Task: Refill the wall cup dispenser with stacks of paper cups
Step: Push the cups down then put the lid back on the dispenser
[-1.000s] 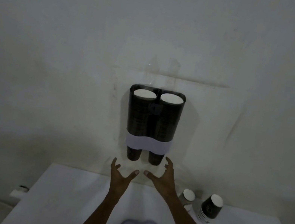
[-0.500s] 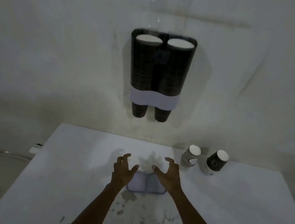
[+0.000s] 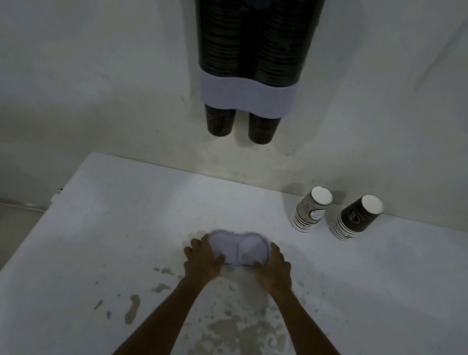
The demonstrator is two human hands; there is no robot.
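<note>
Dispenser: tall dark two-tube wall cup dispenser (image 3: 252,24) with pale band, both tubes packed with cups; top out of view.
Lid: pale double-lobed plastic lid (image 3: 237,248) flat on white stained table (image 3: 125,220).
Left hand (image 3: 203,258): fingers curled onto lid's left edge, grasping.
Right hand (image 3: 272,270): fingers curled onto right edge, grasping.
Spare cups: two short stacks (image 3: 311,211) at back right, well apart from hands.
Technique: lift level, even two-sided grip, lobes aligned over tubes.

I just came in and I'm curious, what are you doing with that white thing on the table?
A person is taking hold of the dispenser lid on the white table, left hand and right hand at its two ends. On the wall above, the cup dispenser shows both tubes packed with dark cups. Two short leftover cup stacks stand at the table's back right.
</note>
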